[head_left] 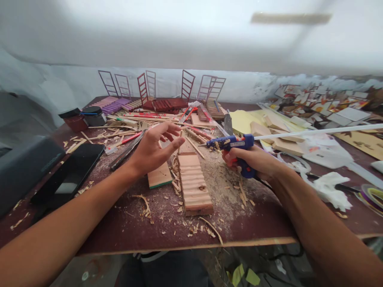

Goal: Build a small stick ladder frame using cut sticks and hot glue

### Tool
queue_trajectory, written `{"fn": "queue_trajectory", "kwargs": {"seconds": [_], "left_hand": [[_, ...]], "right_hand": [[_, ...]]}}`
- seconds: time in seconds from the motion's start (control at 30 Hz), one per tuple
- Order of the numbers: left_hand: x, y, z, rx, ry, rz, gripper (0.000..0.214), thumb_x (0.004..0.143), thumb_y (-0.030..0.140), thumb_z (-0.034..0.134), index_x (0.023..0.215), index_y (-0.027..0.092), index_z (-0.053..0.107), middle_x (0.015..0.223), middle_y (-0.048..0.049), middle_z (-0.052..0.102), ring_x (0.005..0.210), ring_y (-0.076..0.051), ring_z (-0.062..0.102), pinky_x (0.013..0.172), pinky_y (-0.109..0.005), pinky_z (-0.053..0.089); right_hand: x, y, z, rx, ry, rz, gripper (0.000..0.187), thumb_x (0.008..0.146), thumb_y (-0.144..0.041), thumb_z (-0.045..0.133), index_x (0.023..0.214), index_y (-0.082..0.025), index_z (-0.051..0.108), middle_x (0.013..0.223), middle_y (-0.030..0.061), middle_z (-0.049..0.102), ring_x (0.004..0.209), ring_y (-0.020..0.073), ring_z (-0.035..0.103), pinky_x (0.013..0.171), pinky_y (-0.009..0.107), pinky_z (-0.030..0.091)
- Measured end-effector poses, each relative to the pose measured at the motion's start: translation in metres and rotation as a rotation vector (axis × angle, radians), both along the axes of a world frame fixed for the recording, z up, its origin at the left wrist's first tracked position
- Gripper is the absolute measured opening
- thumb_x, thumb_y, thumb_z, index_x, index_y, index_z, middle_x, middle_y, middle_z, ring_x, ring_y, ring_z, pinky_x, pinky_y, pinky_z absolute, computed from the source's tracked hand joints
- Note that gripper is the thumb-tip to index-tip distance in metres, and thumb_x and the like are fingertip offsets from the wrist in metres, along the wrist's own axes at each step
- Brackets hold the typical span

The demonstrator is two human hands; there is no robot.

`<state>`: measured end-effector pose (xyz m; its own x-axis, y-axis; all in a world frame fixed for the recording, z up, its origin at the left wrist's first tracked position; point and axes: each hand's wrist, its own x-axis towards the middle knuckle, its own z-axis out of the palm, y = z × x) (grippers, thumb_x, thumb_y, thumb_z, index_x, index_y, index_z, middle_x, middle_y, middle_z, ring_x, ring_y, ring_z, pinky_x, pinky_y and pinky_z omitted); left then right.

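Note:
My right hand (pixel 253 161) grips a blue glue gun (pixel 231 144) with a long clear glue stick (pixel 317 132) sticking out of its back; the nozzle points left, over the table. My left hand (pixel 154 148) hovers open, fingers spread, above a small wooden block with a green edge (pixel 160 177). Between the hands lies a ridged panel of glued wooden sticks (pixel 194 184), surrounded by sawdust and shavings. Loose thin sticks (pixel 194 147) lie just beyond it.
A black phone (pixel 72 173) lies at the left beside a dark case (pixel 24 167). Painted stick fence frames (pixel 146 85) stand along the back wall. Yellow sheets and wood blocks (pixel 263 131), crumpled tissue (pixel 332 189) and tape rolls (pixel 372 197) are on the right. The table's front edge (pixel 191 245) is near me.

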<state>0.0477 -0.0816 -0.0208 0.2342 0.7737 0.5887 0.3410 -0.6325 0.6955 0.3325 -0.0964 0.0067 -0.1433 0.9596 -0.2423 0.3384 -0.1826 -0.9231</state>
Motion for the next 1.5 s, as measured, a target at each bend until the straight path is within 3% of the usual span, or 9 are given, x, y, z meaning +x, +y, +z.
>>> {"fn": "queue_trajectory", "kwargs": {"seconds": [0.23,0.4,0.53,0.73,1.1,1.5], "left_hand": [[-0.0014,-0.0022,-0.0013,0.007,-0.012,0.005,0.027,0.091,0.04,0.068,0.105,0.017,0.068,0.105,-0.0085,0.074,0.083,-0.016,0.068,0.075,-0.031,0.055],[-0.0006,-0.003,-0.0029,0.008,-0.01,0.008,0.023,0.091,0.036,0.068,0.103,0.016,0.068,0.104,-0.0078,0.073,0.083,-0.016,0.067,0.077,-0.031,0.054],[-0.0008,-0.0025,-0.0034,0.0,-0.005,0.002,0.024,0.092,0.036,0.068,0.105,0.016,0.068,0.104,-0.0071,0.073,0.084,-0.015,0.066,0.078,-0.03,0.054],[-0.0011,-0.0019,-0.0035,0.011,-0.012,0.006,0.024,0.092,0.037,0.068,0.104,0.016,0.068,0.102,-0.0068,0.073,0.083,-0.015,0.066,0.077,-0.03,0.053],[-0.0014,-0.002,-0.0041,0.015,-0.022,-0.003,0.02,0.093,0.034,0.067,0.104,0.017,0.068,0.104,-0.0073,0.073,0.083,-0.015,0.067,0.075,-0.031,0.053],[-0.001,-0.002,-0.0032,0.02,-0.024,-0.006,0.02,0.093,0.034,0.066,0.103,0.017,0.068,0.101,-0.0073,0.074,0.083,-0.015,0.067,0.073,-0.03,0.053]], "right_hand": [[-0.0009,0.0016,0.0004,0.068,0.089,-0.034,0.02,0.066,-0.036,0.073,0.061,-0.02,0.062,0.068,0.006,0.064,0.06,0.0159,0.058,0.055,0.031,0.051],[-0.0038,-0.0003,0.0004,-0.005,0.121,0.014,0.032,0.066,-0.032,0.074,0.05,-0.02,0.05,0.054,-0.0007,0.046,0.048,0.0095,0.041,0.044,0.026,0.036],[-0.0069,-0.0016,-0.0014,-0.009,0.118,0.053,0.036,0.065,-0.028,0.075,0.045,-0.02,0.046,0.051,-0.0017,0.042,0.047,0.0083,0.034,0.043,0.026,0.028],[-0.0049,-0.0001,-0.005,0.016,0.074,0.092,0.039,0.073,-0.03,0.072,0.045,-0.02,0.046,0.049,-0.0007,0.043,0.046,0.0099,0.037,0.044,0.027,0.031],[-0.0092,-0.0011,-0.0004,0.005,0.034,0.057,0.041,0.066,-0.035,0.078,0.043,-0.021,0.047,0.045,0.0004,0.045,0.043,0.0104,0.039,0.042,0.028,0.029],[-0.0091,-0.0005,0.0,0.006,0.023,0.068,0.042,0.068,-0.037,0.076,0.043,-0.022,0.046,0.045,0.0004,0.045,0.043,0.0102,0.038,0.041,0.027,0.03]]}}
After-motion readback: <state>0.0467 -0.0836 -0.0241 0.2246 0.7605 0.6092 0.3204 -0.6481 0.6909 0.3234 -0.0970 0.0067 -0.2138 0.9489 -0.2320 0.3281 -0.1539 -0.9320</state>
